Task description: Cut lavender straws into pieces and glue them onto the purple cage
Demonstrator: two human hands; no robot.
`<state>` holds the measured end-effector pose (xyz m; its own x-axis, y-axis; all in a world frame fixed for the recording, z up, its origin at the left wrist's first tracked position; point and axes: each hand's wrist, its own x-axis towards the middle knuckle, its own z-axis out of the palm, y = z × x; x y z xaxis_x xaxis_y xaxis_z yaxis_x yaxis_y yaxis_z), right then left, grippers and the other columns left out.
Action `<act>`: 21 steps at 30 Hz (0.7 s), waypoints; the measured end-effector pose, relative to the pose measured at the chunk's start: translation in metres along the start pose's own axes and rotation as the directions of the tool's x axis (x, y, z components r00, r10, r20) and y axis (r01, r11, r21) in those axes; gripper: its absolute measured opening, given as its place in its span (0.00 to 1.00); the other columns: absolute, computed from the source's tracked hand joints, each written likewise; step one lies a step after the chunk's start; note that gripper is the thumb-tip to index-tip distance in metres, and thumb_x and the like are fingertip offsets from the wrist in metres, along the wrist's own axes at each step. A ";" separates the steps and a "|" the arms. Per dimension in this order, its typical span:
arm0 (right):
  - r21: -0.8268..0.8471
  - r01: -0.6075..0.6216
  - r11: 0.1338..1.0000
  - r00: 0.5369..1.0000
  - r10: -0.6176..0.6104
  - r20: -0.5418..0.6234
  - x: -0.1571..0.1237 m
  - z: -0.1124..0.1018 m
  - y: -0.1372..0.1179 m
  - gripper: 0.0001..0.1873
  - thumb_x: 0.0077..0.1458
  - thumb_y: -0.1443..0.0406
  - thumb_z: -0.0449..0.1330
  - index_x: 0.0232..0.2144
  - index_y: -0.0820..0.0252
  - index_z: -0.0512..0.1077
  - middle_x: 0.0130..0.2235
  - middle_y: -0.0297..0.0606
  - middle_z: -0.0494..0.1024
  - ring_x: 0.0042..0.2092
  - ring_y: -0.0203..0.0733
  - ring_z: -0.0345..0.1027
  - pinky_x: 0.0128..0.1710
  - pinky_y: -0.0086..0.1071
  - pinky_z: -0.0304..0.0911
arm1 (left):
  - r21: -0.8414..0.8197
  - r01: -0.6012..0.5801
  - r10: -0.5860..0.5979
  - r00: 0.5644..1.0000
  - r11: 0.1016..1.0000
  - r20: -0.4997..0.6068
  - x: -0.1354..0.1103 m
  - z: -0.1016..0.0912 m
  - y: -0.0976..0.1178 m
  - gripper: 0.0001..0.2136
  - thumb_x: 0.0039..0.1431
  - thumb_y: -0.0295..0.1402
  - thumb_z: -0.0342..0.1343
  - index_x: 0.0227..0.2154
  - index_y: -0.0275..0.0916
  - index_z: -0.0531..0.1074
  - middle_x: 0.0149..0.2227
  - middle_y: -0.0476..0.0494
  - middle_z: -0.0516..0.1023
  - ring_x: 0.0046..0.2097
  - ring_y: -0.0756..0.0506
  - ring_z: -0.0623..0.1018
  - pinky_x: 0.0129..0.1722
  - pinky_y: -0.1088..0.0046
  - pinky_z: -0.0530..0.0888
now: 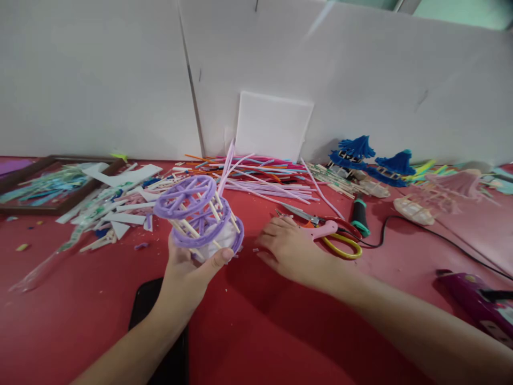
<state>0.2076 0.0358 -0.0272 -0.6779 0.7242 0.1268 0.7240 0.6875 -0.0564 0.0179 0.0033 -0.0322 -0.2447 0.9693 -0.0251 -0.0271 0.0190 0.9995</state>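
My left hand (188, 270) is closed around a small round cage-like model (199, 216) made of purple pipe cleaners and thin wooden sticks, holding it up above the red table (248, 331). My right hand (290, 248) rests palm down on the table with its fingers stretched out, holding nothing. Its fingertips lie just left of the scissors (328, 230) with pink, red and yellow handles.
A heap of coloured pipe cleaners and sticks (256, 174) lies behind the hands. A framed tray (52, 184) and white scraps are at left. Blue tasselled models (371, 160), a green-handled tool (359, 214), a black cable (420, 230) and a purple glue gun (476, 302) are at right. A black phone (160, 331) lies under my left arm.
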 end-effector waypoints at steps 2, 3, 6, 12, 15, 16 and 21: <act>-0.003 -0.021 1.000 1.000 0.021 0.009 0.003 0.008 0.000 0.07 0.56 0.68 0.57 0.30 0.63 0.75 0.33 0.44 0.77 0.37 0.46 0.68 0.41 0.41 0.60 | 0.041 -0.024 0.024 1.000 0.999 -0.005 0.001 -0.001 -0.002 0.34 0.36 0.35 0.68 0.47 0.44 0.58 0.47 0.41 0.74 0.50 0.38 0.76 0.54 0.58 0.68; 0.006 -0.028 1.000 0.999 0.028 0.014 0.003 0.012 0.001 0.06 0.55 0.69 0.57 0.29 0.63 0.75 0.32 0.44 0.77 0.37 0.46 0.68 0.40 0.40 0.60 | 0.063 -0.031 0.031 1.000 0.998 -0.003 0.001 -0.002 -0.004 0.34 0.35 0.36 0.69 0.47 0.43 0.58 0.48 0.41 0.73 0.51 0.38 0.75 0.54 0.57 0.68; 0.141 -0.043 0.989 0.997 0.052 -0.056 0.003 0.013 0.002 0.03 0.50 0.71 0.59 0.27 0.63 0.74 0.30 0.42 0.77 0.35 0.45 0.69 0.38 0.38 0.62 | 0.089 -0.013 0.010 0.999 0.996 0.033 0.000 -0.003 -0.011 0.34 0.36 0.39 0.68 0.46 0.42 0.57 0.46 0.41 0.74 0.48 0.37 0.77 0.52 0.54 0.71; 0.605 0.055 0.795 0.855 0.275 -0.440 -0.002 -0.025 -0.011 0.06 0.49 0.73 0.57 0.26 0.59 0.69 0.28 0.33 0.75 0.31 0.36 0.69 0.32 0.29 0.65 | -0.017 -0.044 0.043 0.998 0.999 -0.034 -0.011 0.005 -0.011 0.33 0.36 0.36 0.69 0.45 0.45 0.57 0.42 0.47 0.76 0.44 0.42 0.79 0.45 0.64 0.76; 0.637 0.093 0.765 0.852 0.270 -0.448 -0.004 -0.040 -0.020 0.06 0.47 0.73 0.58 0.24 0.58 0.69 0.26 0.32 0.75 0.28 0.35 0.68 0.29 0.27 0.64 | 0.020 -0.063 0.064 0.997 0.998 -0.041 -0.014 0.007 -0.008 0.28 0.37 0.35 0.69 0.41 0.44 0.60 0.38 0.48 0.76 0.41 0.44 0.79 0.41 0.68 0.77; 0.633 0.095 0.768 0.852 0.267 -0.451 -0.004 -0.042 -0.021 0.06 0.46 0.74 0.58 0.23 0.58 0.69 0.25 0.32 0.74 0.28 0.34 0.68 0.29 0.27 0.64 | 0.025 -0.072 0.073 0.997 0.997 -0.029 -0.014 0.007 -0.008 0.28 0.37 0.35 0.69 0.40 0.44 0.60 0.38 0.48 0.76 0.41 0.44 0.79 0.41 0.69 0.77; 0.622 0.089 0.778 0.852 0.264 -0.451 -0.003 -0.038 -0.021 0.06 0.46 0.73 0.58 0.23 0.58 0.69 0.26 0.32 0.75 0.28 0.35 0.69 0.28 0.28 0.64 | 0.031 -0.083 0.082 0.996 0.996 0.043 -0.015 0.005 -0.011 0.27 0.37 0.35 0.69 0.40 0.44 0.61 0.38 0.49 0.76 0.39 0.45 0.79 0.39 0.70 0.78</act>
<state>0.1997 0.0171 0.0114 -0.3290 0.7746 0.5402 0.4235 0.6323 -0.6487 0.0268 -0.0105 -0.0431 -0.2041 0.9772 0.0579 0.0232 -0.0543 0.9983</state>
